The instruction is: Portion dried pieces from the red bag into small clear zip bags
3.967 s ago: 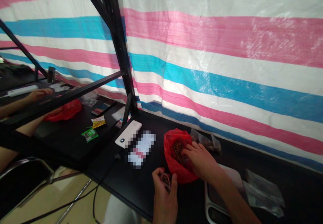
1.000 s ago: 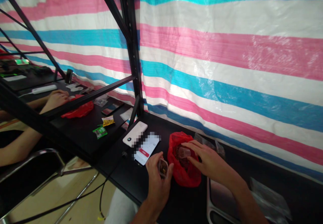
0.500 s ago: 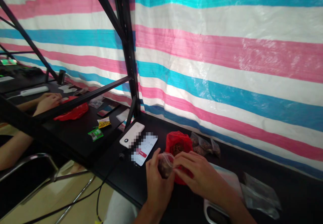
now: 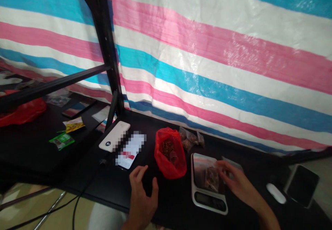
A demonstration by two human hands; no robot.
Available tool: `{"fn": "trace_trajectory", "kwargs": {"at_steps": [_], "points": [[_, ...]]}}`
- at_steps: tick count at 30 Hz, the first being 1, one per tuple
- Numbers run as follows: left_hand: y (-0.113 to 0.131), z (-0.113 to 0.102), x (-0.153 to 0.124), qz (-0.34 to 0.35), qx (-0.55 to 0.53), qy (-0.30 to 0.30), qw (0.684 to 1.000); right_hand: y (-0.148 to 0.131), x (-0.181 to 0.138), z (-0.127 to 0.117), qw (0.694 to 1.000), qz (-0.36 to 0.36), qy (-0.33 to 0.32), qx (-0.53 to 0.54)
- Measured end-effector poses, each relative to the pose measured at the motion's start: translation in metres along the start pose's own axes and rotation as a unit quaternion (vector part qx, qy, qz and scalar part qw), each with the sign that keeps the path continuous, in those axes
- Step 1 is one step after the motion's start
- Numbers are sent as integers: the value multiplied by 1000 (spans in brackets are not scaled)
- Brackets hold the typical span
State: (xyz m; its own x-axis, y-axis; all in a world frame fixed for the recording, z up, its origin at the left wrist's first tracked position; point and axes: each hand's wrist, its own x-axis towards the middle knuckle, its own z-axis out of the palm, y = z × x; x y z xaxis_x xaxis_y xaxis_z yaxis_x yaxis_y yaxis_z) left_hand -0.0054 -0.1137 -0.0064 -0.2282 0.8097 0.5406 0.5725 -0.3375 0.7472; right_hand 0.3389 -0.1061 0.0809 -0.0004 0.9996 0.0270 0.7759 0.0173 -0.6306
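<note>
On the platform of a white digital scale [image 4: 195, 188] lies a small clear plastic bag [image 4: 212, 179] with brown contents. My right hand [image 4: 237, 181] is at the bag's right edge, its bent fingers apart; their contact with the bag is hard to make out. Over the table's front part, my left hand [image 4: 144, 192] hangs open and holds nothing, thumb and fingers spread. Between the hands stands an opened red plastic bag [image 4: 160, 161] with small brown pieces [image 4: 167, 147] and a small clear cup [image 4: 173, 157] inside. Clear plastic [image 4: 234, 162] shows partly behind my right hand.
Several filled clear bags [image 4: 190, 138] lie behind the red bag. Left are a white power bank [image 4: 115, 135] and a lit phone [image 4: 131, 150]. At right are a white oval object [image 4: 276, 193] and a dark-screened device [image 4: 302, 185]. A black frame post [image 4: 105, 40] rises at left.
The small clear bag has gone from between my hands to the scale. My right hand moved right with it, and my left hand let go and opened. The view has turned right.
</note>
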Motion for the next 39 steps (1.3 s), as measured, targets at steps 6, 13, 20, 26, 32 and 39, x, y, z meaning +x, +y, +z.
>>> {"fn": "trace_trajectory", "kwargs": {"at_steps": [6,13,20,26,32,39], "points": [[-3,-2,-4,39,16,-1,999,19,6,6,992,-32,120,16],[-4,-4,-4,42,33,16,998,53,-40,24,950,77,299,52],[-5,-5,-2,40,33,18,999,55,-81,41,935,152,317,43],[-5,-6,0,41,35,29,998,32,-59,25,947,156,281,-5],[-5,-7,-1,43,34,31,998,-8,-37,45,958,189,206,-60],[-8,-9,-2,46,40,32,998,-40,-22,76,924,243,218,-198]]}}
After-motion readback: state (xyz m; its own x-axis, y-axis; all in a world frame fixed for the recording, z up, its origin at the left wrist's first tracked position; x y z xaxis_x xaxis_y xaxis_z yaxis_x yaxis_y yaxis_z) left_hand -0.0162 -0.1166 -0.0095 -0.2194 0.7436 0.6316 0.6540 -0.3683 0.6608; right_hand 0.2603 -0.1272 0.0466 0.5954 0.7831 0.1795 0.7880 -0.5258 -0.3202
